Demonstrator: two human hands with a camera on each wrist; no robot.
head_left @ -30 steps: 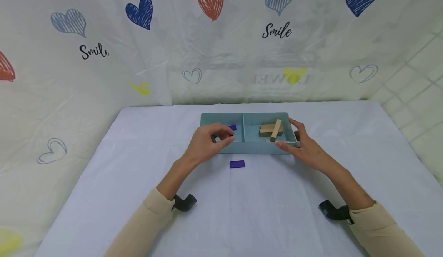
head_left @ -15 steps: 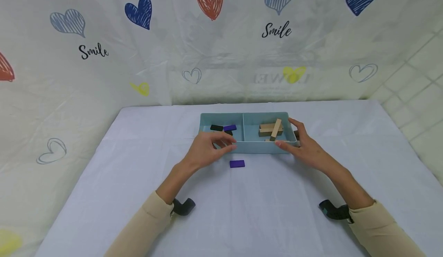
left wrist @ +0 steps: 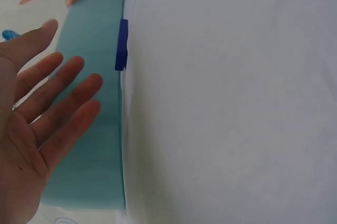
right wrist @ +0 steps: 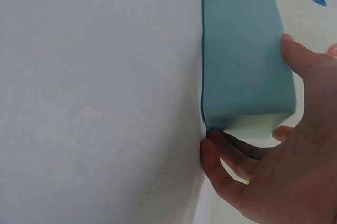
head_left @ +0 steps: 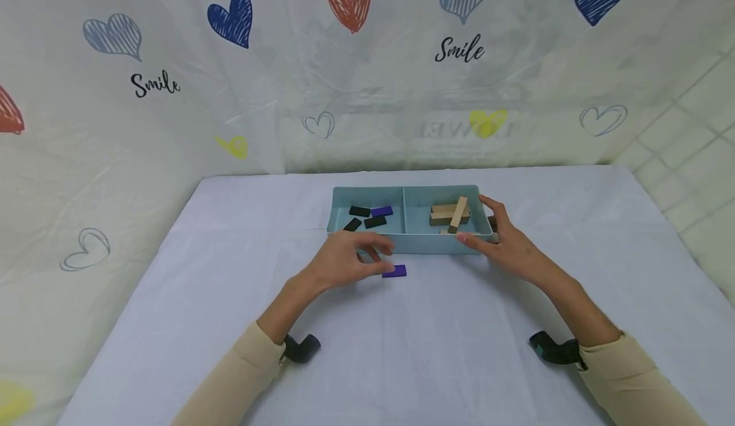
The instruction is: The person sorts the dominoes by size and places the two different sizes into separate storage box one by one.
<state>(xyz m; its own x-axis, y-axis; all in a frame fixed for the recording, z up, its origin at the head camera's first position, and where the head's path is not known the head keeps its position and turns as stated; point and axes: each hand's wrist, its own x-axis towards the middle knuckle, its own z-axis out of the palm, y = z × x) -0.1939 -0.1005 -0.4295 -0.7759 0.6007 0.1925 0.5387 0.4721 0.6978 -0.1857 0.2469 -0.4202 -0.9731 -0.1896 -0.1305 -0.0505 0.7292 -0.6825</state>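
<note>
A light-blue two-compartment tray point(head_left: 425, 245) stands on the white-covered table. My right hand point(head_left: 513, 247) grips its right end, thumb on the front rim and fingers around the end wall, as the right wrist view also shows point(right wrist: 279, 155). In front of the tray lies a small purple block point(head_left: 397, 271). Over that block hovers my left hand point(head_left: 347, 260), fingers apart and holding nothing; its thumb overlaps the block's left end in the head view. The left wrist view shows the loosely spread fingers point(left wrist: 79, 95) and the purple block point(left wrist: 121, 45) beside the tray's front wall.
Inside the left compartment are another purple block point(head_left: 381, 212) and black blocks point(head_left: 376, 222). Several wooden blocks point(head_left: 442, 219) lie in the right compartment, one leaning across others. Behind the table hangs a pale sheet point(head_left: 390, 69) printed with hearts.
My left hand has come out of the left compartment toward me, down to the purple block on the table, uncovering the black blocks. The right hand stays on the tray.
</note>
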